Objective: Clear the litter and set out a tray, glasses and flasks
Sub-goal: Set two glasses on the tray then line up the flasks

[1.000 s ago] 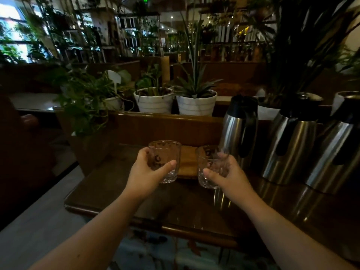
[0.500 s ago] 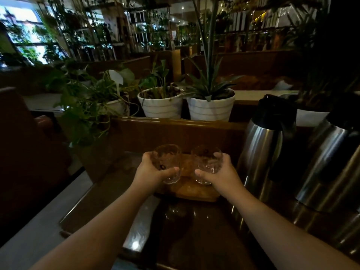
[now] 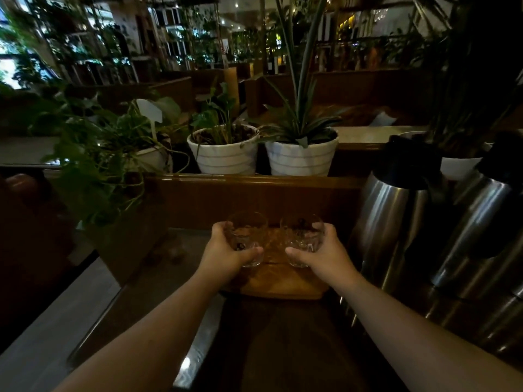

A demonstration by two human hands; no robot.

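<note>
Two hands [image 3: 226,256] [image 3: 325,256] grip glasses [image 3: 246,236], seemingly over tray [image 3: 283,290].

Right flask [image 3: 486,222] cut off by frame edge.

Both bare forearms reach forward from the lower corners and converge toward the middle. The left hand [image 3: 226,254] is curled in a closed grip, thumb lying across toward the right and fingers wrapped behind. The right hand [image 3: 325,257] mirrors it, thumb pointing left. The two thumbs are near each other, apart.
</note>
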